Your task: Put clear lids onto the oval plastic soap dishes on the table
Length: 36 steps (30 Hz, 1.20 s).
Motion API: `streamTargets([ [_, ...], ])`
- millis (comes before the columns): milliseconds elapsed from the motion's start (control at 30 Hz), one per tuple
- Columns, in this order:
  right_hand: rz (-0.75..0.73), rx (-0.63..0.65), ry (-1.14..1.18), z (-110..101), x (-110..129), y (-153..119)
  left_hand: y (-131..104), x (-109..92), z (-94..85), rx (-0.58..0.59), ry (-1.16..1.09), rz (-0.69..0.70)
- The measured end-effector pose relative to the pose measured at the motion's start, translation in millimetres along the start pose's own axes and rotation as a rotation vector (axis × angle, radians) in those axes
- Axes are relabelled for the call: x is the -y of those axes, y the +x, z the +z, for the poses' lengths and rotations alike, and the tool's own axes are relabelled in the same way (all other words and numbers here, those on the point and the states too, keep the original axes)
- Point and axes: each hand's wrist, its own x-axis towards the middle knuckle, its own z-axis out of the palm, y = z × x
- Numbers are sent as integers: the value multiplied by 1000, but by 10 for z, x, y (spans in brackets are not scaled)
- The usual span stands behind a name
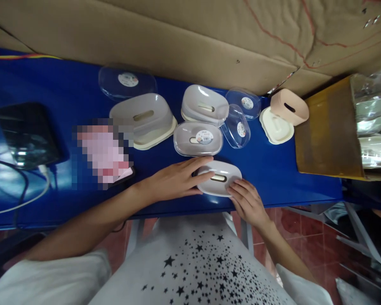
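A lilac-grey oval soap dish [224, 169] with a slot in its middle lies near the table's front edge, between my two hands. My left hand [180, 178] spans its left end, with fingers reaching over its top and far rim and the thumb at the near side. My right hand [248, 199] grips the near right end, fingertips on the rim and the thumb partly hidden. Just beyond sits another oval soap dish with a clear lid [181, 140] and a round sticker. Something cream shows through the held dish's slot.
Farther back are two grey dishes, a larger one [155, 103] and another [193, 95], plus clear lids [114, 82]. A peach dish [277, 101] leans on a cream tray [277, 132] by a carton [330, 140]. Leftward lie a phone [103, 152] and a black cabled device [28, 131].
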Motion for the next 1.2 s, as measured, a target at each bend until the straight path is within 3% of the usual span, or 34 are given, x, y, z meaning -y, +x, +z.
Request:
streamTargets([
  [200, -57, 54, -24, 53, 39, 38, -32, 37, 23, 13, 42, 18],
  [300, -63, 77, -34, -41, -94, 78, -31, 32, 19, 27, 42, 21],
  [400, 60, -22, -108, -256, -460, 255, -14, 19, -3, 30, 3, 4],
  [500, 306, -139, -212, -444, -935, 556, 0, 13, -15, 19, -39, -14],
  [600, 409, -74, -318, -465, -1300, 847, -2, 25, -16, -9, -78, -18],
  [667, 419, 4, -343, -393, -1411, 973, -7, 36, -21, -11, -75, -18],
  [900, 297, 98, -126, -100, -1217, 1151, -14, 42, -49, -3, -55, -16],
  [1067, 332, 45, 4, -96, -1091, 1112, -19, 47, -28, -37, -65, -11],
  [1200, 370, 31, -68, -71, -1003, 989, -18, 46, -5, -51, -102, -1],
])
